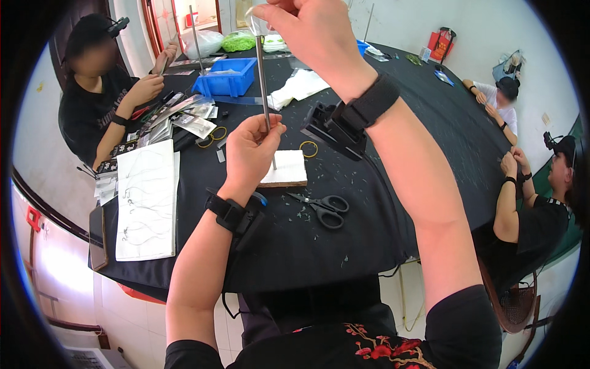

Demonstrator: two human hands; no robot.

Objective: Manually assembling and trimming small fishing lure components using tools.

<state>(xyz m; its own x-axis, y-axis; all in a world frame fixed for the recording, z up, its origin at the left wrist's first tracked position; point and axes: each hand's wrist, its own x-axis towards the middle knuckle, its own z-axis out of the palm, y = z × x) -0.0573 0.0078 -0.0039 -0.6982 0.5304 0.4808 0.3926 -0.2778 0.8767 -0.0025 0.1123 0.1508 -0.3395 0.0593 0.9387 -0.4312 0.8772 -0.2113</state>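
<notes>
A slim metal rod [263,80] stands nearly upright in front of me, its lower end at a white block [286,172] with a brown edge. My left hand [253,147] is closed around the lower part of the rod, thumb and fingers pressed together on it. Raised high at the top of the view, my right hand [316,40] pinches a thin whitish loop [251,21] at the rod's upper end. Exactly how the loop meets the rod is too small to tell. Black-handled scissors [322,207] lie partly spread just nearer than the block.
Papers with drawn lines [146,203] and a phone [98,237] lie at the left edge. Beyond are small packets [193,120], a blue bin [230,77], white cloth [301,86] and a yellow ring [309,149]. A person [92,86] works at left; two others sit at right.
</notes>
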